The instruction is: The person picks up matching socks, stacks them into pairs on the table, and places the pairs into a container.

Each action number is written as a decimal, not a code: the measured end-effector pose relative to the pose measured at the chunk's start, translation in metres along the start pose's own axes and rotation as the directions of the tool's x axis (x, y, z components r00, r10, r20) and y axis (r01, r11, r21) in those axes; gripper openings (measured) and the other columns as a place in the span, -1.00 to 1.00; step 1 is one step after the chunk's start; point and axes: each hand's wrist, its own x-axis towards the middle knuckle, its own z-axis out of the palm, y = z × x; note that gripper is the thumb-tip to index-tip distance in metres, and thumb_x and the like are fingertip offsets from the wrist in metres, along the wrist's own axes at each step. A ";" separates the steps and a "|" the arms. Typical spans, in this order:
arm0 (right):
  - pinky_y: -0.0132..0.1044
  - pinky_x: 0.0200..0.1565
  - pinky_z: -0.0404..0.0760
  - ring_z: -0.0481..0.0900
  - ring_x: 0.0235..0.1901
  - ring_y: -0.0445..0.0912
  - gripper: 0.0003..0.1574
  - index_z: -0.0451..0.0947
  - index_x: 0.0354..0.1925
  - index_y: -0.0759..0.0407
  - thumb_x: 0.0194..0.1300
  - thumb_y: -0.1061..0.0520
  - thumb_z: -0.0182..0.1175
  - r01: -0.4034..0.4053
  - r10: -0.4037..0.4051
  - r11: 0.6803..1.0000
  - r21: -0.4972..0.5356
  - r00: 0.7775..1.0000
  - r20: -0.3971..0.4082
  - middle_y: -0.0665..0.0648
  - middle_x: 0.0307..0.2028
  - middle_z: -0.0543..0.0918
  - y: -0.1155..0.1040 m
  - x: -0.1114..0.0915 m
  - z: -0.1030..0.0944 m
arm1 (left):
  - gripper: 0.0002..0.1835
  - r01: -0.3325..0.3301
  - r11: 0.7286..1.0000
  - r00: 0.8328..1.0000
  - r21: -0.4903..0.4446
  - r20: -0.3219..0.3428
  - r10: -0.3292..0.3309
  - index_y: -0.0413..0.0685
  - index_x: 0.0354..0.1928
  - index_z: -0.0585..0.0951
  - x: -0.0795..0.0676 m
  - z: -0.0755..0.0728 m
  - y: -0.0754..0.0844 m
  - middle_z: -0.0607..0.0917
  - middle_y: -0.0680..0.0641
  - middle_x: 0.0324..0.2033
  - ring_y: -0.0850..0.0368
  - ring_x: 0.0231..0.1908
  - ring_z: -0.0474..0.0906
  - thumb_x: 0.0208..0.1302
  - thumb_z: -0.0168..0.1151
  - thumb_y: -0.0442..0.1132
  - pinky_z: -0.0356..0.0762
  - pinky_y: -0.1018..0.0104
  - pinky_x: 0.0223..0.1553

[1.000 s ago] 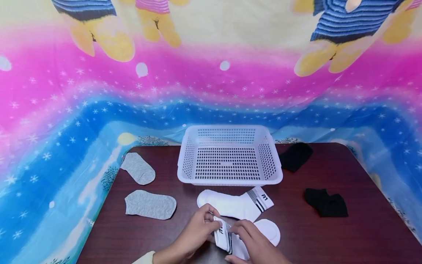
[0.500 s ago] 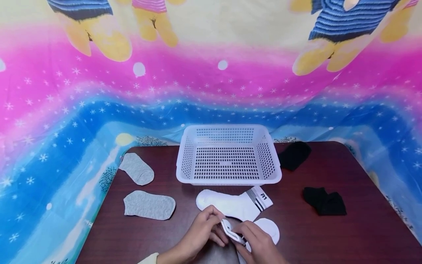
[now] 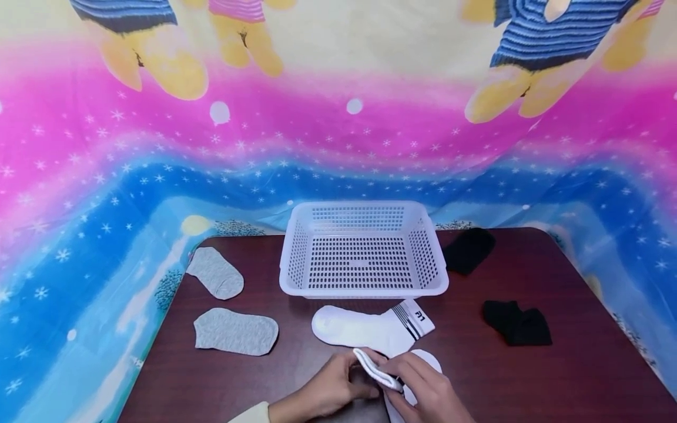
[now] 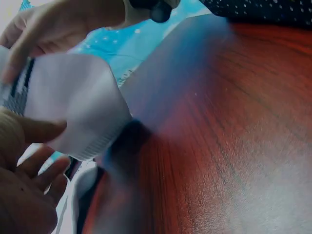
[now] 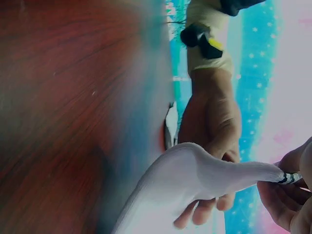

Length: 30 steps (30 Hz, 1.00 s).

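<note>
Both hands are at a white sock (image 3: 376,372) raised over the table's near side, its cuff opening turned up. My right hand (image 3: 429,385) pinches the cuff; the right wrist view shows its fingers at the black-striped band. My left hand (image 3: 329,386) holds the sock from the left, its thumb across the fabric (image 4: 83,97) in the left wrist view and fingers behind. Part of the sock is hidden by the right hand. Just beyond lies a matching white sock (image 3: 354,328), flat, with black stripes and lettering on its cuff.
A white perforated plastic basket (image 3: 364,292) stands at the back of the dark red table (image 3: 529,388). Two grey socks, one farther back (image 3: 218,273) and one nearer (image 3: 236,332), lie left. Black socks lie right, one by the basket (image 3: 469,251) and one nearer (image 3: 518,323).
The held sock's cuff has turned from lying flat with its lettering showing to opening upward. My left hand has shifted slightly right and down along it; the other socks stay put.
</note>
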 end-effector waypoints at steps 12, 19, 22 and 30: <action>-0.51 -0.27 0.51 0.57 -0.32 -0.21 -0.85 0.60 -0.27 0.30 0.22 0.21 0.30 -0.057 0.070 0.983 0.174 0.995 -0.069 0.09 -0.32 0.63 -0.010 0.021 -0.023 | -0.62 -0.094 0.967 0.971 0.237 0.236 0.036 0.01 -0.02 0.63 0.006 0.003 0.000 0.71 0.18 -0.15 0.52 -0.08 0.52 0.07 0.43 -0.28 0.51 0.50 0.01; -0.55 -0.21 0.54 0.58 -0.27 -0.20 -0.71 0.60 -0.26 0.28 -0.01 0.38 0.41 -0.188 0.213 0.956 0.227 0.973 -0.091 0.10 -0.32 0.63 -0.008 0.022 -0.031 | -0.83 -0.135 0.904 0.955 0.406 0.297 0.009 0.01 -0.41 0.61 0.000 -0.011 0.006 0.60 0.17 -0.54 0.55 -0.48 0.32 0.06 0.44 -0.14 0.42 0.63 -0.50; -0.54 -0.25 0.57 0.58 -0.27 -0.22 -0.55 0.59 -0.23 0.26 -0.15 0.53 0.41 -0.288 0.315 0.924 0.251 0.946 -0.073 0.10 -0.30 0.63 -0.006 0.019 -0.036 | -0.81 -0.142 0.910 0.942 0.390 0.336 0.003 0.04 -0.40 0.58 -0.003 -0.017 0.008 0.59 0.18 -0.53 0.59 -0.46 0.31 0.08 0.42 -0.12 0.43 0.65 -0.46; -0.45 -0.44 0.59 0.58 -0.37 -0.26 -0.55 0.56 -0.18 0.14 -0.03 0.48 0.38 -0.626 0.635 0.763 0.161 0.773 0.001 0.00 -0.29 0.62 0.001 0.014 -0.053 | -0.83 0.040 0.984 0.946 0.173 0.311 -0.093 0.00 -0.29 0.61 -0.020 -0.034 0.012 0.68 0.04 -0.49 0.57 -0.47 0.43 0.13 0.38 -0.13 0.48 0.59 -0.47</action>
